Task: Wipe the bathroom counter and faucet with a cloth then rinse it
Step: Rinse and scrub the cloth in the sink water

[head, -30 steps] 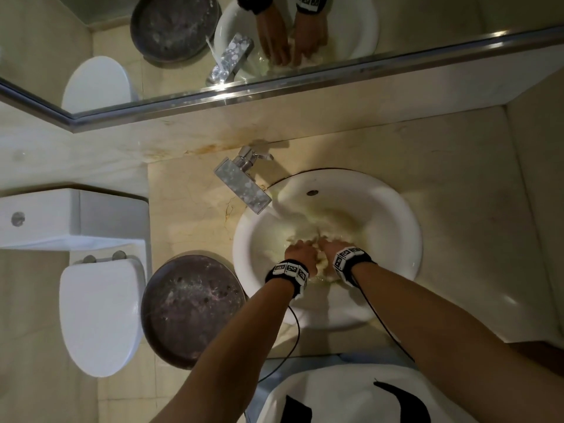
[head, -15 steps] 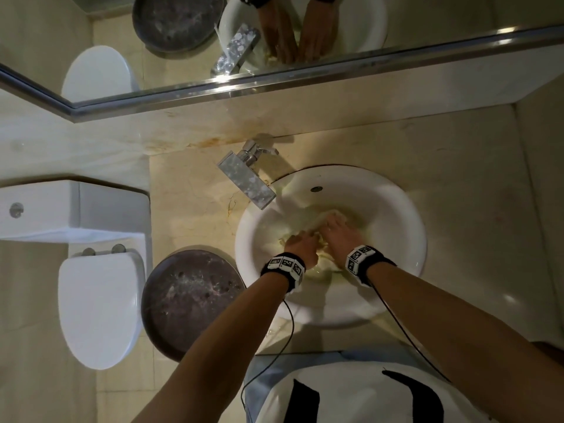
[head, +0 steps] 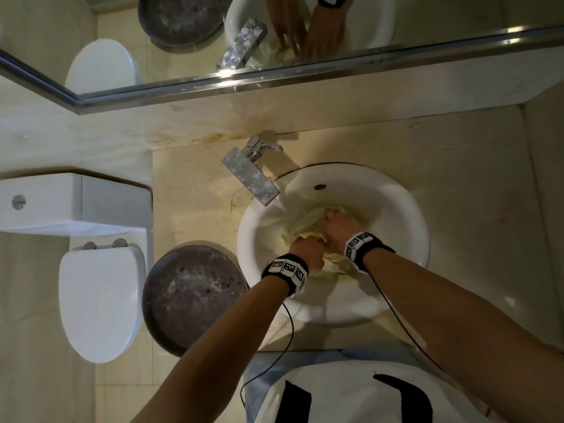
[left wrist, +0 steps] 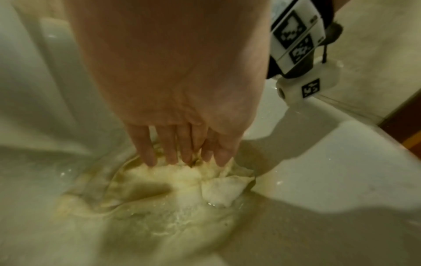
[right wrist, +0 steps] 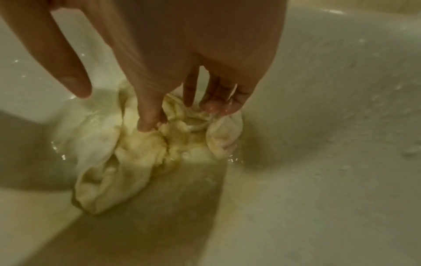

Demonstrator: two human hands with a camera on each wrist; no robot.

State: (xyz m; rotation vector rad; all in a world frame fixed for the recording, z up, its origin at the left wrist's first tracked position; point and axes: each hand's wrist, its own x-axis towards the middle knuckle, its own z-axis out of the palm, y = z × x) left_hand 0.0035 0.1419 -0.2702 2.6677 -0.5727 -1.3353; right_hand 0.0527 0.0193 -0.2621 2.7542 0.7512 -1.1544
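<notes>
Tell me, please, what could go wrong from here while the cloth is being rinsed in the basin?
The water round the cloth looks yellowish, so dirt may stay in it. The bunched cloth lies at the bottom of the sink and might block the drain. The wrist bands sit close to the water and could get wet.

Illumination is dim and warm yellow in all views. The head view shows wide-angle bending at its edges and glare along the mirror frame [head: 305,73]. Both wrist views are soft and motion-blurred, with dark shadows across the basin [right wrist: 341,90].
</notes>
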